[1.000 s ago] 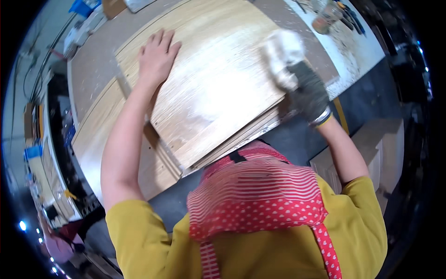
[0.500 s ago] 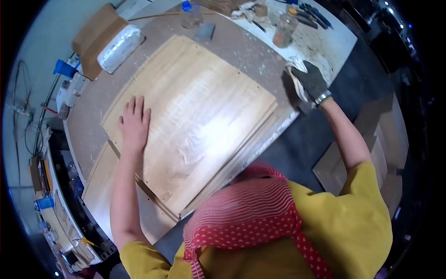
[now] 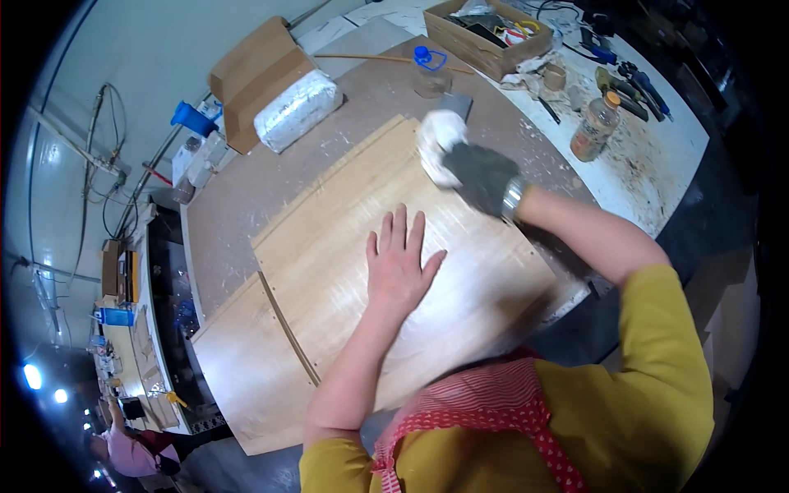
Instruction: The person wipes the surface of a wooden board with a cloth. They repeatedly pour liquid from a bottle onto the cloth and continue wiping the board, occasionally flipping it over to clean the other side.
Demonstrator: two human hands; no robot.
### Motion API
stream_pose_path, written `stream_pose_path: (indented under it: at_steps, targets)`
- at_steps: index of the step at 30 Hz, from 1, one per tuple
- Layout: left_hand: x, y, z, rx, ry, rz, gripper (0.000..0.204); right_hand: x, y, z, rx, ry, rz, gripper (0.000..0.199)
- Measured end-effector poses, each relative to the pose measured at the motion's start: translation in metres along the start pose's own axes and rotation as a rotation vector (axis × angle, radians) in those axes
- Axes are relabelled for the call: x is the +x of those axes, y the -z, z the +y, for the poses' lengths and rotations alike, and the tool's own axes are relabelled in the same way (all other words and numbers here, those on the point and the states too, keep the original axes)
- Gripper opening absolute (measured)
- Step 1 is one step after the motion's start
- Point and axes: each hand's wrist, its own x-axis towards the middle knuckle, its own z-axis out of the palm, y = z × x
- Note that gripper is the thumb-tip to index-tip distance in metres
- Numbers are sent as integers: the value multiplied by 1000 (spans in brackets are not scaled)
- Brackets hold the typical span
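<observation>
Two hands are at work on the board [image 3: 337, 234], which lies on the surface [image 3: 222, 263], a second board [image 3: 255, 370] along its left side. The left hand [image 3: 398, 267] rests palm down near the middle of the board, fingers spread, its grip released; half a second earlier it lay close to the left edge. The gloved right hand [image 3: 485, 177] has its grip clenched on a white cloth [image 3: 441, 148], now at the board's far edge; earlier, hand and cloth were off the board, to its right. The view has swung, bringing more of the far end into frame.

Containers, in order of distance: an orange-capped bottle [image 3: 596, 130] stands to the right, its contents unclear. A blue-capped clear bottle [image 3: 431, 80] stands beyond the cloth; its fill cannot be made out. An open carton [image 3: 255, 66] sits at the far left, a silver pack [image 3: 297, 112] lying against its near right side. Farthest, an open box [image 3: 456, 43] holds a dark flat piece and mixed white, red and yellow items.
</observation>
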Motion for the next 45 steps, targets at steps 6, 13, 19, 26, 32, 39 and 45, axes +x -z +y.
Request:
stream_pose_path:
  at_steps: [6, 13, 19, 26, 32, 39, 45]
  targets:
    - [-2, 0, -7, -11, 5, -3, 68, 65, -28, -12, 62, -26, -135, 23]
    - [1, 6, -1, -42, -25, -32, 66, 149, -50, 91, -140, -13, -252, 29]
    - [-1, 2, -8, -86, -4, -48, 65, 139, -24, 21, 275, -26, -199, 18]
    - [-1, 9, -10, -91, -18, -46, 64, 174, -32, 50, 46, -183, -137, 32]
    - [-7, -1, -11, -169, -38, 11, 65, 184, -48, 41, -164, -134, -314, 30]
    - [-10, -9, -16, -245, -33, 40, 64, 173, -104, -151, 416, 514, -303, 30]
    - [-7, -16, -15, -304, -71, 235, 57, 260, -129, -218, 314, 290, -363, 28]
